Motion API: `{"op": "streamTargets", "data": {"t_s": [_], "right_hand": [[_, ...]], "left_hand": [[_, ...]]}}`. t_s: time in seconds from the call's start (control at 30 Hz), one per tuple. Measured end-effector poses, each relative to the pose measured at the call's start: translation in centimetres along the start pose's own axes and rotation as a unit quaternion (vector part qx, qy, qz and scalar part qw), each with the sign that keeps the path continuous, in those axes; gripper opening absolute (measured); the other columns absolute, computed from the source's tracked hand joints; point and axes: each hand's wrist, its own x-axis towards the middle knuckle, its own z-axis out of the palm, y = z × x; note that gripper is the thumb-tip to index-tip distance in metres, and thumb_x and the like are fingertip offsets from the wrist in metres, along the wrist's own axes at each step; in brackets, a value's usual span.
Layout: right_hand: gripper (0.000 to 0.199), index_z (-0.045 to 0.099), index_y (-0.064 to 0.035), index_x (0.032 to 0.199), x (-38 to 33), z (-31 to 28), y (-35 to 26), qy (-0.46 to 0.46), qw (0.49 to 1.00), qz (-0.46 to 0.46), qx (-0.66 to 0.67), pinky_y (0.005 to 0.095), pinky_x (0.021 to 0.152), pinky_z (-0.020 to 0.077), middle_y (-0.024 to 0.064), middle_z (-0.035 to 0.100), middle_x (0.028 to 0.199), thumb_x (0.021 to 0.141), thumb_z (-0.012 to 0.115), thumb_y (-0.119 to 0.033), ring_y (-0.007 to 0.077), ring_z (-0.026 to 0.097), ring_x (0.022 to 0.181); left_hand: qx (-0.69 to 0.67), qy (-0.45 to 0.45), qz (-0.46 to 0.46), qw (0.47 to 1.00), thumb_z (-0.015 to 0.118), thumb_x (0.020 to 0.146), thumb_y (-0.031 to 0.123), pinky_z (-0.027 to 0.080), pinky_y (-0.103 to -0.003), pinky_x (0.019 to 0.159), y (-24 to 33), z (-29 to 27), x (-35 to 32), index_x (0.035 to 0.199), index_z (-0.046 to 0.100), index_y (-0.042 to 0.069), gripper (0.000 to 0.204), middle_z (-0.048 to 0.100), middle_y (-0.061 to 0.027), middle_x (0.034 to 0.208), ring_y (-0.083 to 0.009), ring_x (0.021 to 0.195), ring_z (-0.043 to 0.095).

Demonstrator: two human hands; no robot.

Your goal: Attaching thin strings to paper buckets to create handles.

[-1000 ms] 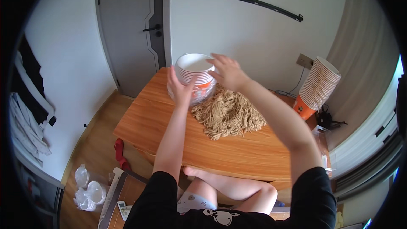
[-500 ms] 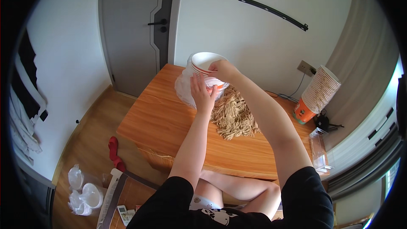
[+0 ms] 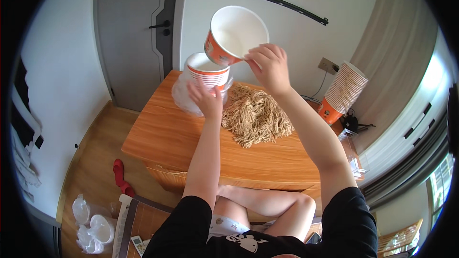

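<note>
My right hand pinches the rim of a white-and-orange paper bucket. The bucket is tilted in the air, its white inside showing. Below it, a stack of matching paper buckets stands partly inside a clear plastic bag on the wooden table. My left hand rests against the near side of that stack with its fingers spread. A heap of beige, wavy strands lies on the tabletop to the right of the stack.
A tall, leaning stack of paper buckets stands at the table's right end, beside a black device and a clear plastic holder. Bagged white tubs sit on the floor at left, near a red item.
My right hand has lifted one paper bucket up out of the stack and tilted it. My left hand has stayed at the stack, slightly lower on its side. The view has shifted a little.
</note>
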Motion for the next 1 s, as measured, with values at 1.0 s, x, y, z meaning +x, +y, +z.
{"op": "streamTargets", "data": {"t_s": [1.0], "right_hand": [[0.047,0.046,0.0037,0.141,-28.0,-17.6,6.3,0.089,0.742,0.561,0.356,0.0336,0.103,0.0468,0.0155,0.054,0.139,0.097,0.059,-0.005,0.0219,0.055,0.125]], "left_hand": [[-0.316,-0.312,0.307,0.842,0.095,0.061,0.024,0.048,-0.052,0.106,14.2,-1.6,-13.3,0.151,0.025,0.015,0.115,0.024,-0.0249,0.154,-0.0455,0.142,0.033]]}}
